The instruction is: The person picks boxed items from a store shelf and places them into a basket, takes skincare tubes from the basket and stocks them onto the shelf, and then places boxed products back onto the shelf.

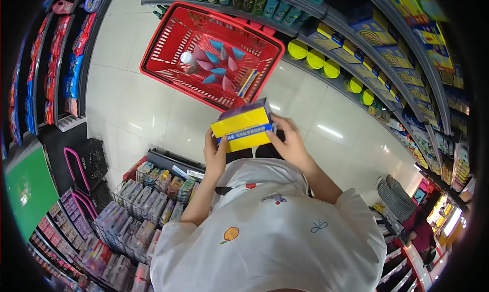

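A yellow box (pixel 242 130) with a blue printed band and a purple-blue top is held level in front of my body. My left hand (pixel 216 152) grips its left end, fingers round the side and thumb on the front face. At the right end, my right hand (pixel 288 137) holds it the same way. Just beyond the box stands a red shopping basket (pixel 175 83) on the floor. Inside it are several blue and pink pieces (pixel 216 70), a white-capped item (pixel 186 58) and a yellow and blue box (pixel 247 84).
Shelves (pixel 326 40) of boxes, bottles and yellow-lidded tubs curve along the top and right. Packets fill racks (pixel 49 68) at the left. A wire display of small packs (pixel 137 210) stands at the lower left, near black baskets (pixel 89 159). Another person (pixel 423 226) is at the lower right.
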{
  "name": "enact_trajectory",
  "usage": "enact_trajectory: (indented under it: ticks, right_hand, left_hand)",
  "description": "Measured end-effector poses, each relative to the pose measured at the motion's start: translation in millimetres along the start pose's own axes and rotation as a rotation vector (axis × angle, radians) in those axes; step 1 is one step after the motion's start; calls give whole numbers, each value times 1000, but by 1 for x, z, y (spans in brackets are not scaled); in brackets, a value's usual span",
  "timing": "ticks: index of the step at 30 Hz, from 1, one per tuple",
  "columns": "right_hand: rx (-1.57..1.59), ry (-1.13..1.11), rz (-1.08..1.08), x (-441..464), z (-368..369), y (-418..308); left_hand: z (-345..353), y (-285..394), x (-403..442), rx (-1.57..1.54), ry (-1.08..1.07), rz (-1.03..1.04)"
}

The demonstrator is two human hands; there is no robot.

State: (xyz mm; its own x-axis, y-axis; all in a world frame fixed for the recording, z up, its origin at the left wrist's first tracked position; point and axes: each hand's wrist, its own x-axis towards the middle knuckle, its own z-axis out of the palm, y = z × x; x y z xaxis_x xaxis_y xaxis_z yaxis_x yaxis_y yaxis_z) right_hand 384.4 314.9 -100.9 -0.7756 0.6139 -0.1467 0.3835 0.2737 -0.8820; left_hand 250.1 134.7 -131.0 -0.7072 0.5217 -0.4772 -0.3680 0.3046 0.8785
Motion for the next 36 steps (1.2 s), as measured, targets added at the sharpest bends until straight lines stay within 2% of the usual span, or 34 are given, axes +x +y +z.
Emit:
enact_trajectory:
  ticks: [5,8,12,13,14,17,18,20,22,23,25,30,36]
  right_hand:
    - [-109,-97,-160,78,-13,-8]
    - [-85,-176,-190,118,-24,-9]
    - [-38,-307,11,169,-12,-11]
    - [-56,-263,-158,181,-4,-6]
    - [44,-314,-50,192,3,-8]
    - [-23,-231,-320,236,30,-11]
    - [143,-254,-209,251,40,-15]
    - [115,-220,-239,286,59,-5]
    - [100,-165,-209,318,85,4]
    - [146,-146,-128,330,96,7]
    - [14,-144,-105,348,118,18]
    - [-23,-92,6,362,157,28]
    - [-54,-39,117,367,182,42]
  left_hand:
    - [12,13,44,-221,-46,-129]
    - [23,19,60,-255,9,-123]
    - [17,53,82,-241,110,-63]
    - [11,58,93,-183,157,-5]
    - [5,62,105,-166,192,31]
    - [-11,77,144,-136,262,90]
    - [-18,86,162,-108,251,95]
    - [-40,85,211,-57,248,140]
    - [-57,90,260,-10,182,90]
    - [-63,86,284,-8,129,133]
    - [-78,71,322,-19,90,80]
    - [-99,38,358,-80,-22,-104]
    - [-110,21,372,-3,-50,-108]
